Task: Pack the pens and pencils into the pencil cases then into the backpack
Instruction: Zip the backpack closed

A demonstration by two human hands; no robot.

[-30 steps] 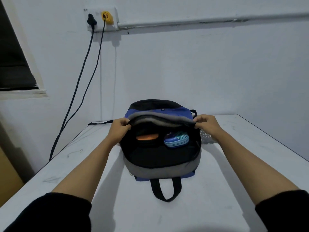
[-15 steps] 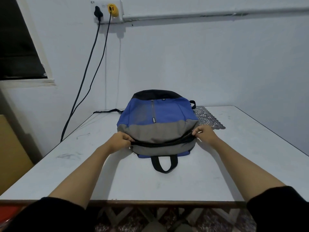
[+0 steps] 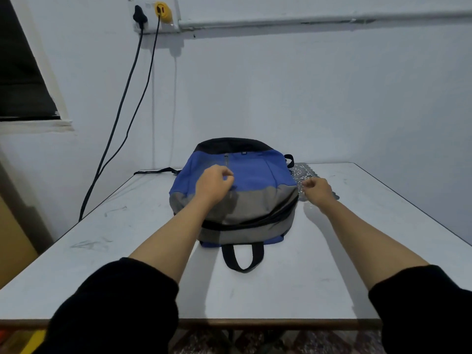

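Note:
The blue, grey and black backpack (image 3: 258,175) lies flat on the white table (image 3: 293,284), its black carry loop toward me. A dark gap of the zip opening (image 3: 255,221) runs across the grey part. The pencil cases are out of sight inside. My left hand (image 3: 213,183) rests on the blue front panel with its fingers curled and nothing visible in them. My right hand (image 3: 316,191) is just off the bag's right edge, thumb and fingers curled together. Whether it pinches a zip pull cannot be made out.
A patterned lace mat (image 3: 305,172) lies under the bag's right side and my right hand. A black strap (image 3: 155,171) trails left of the bag. Two cables (image 3: 122,108) hang from the wall socket (image 3: 153,14) past the table's left rear corner.
The bag's flap has come down over the pencil cases. Both hands then let go of the opening's edge; the left moved onto the front panel, the right went up beside the right edge.

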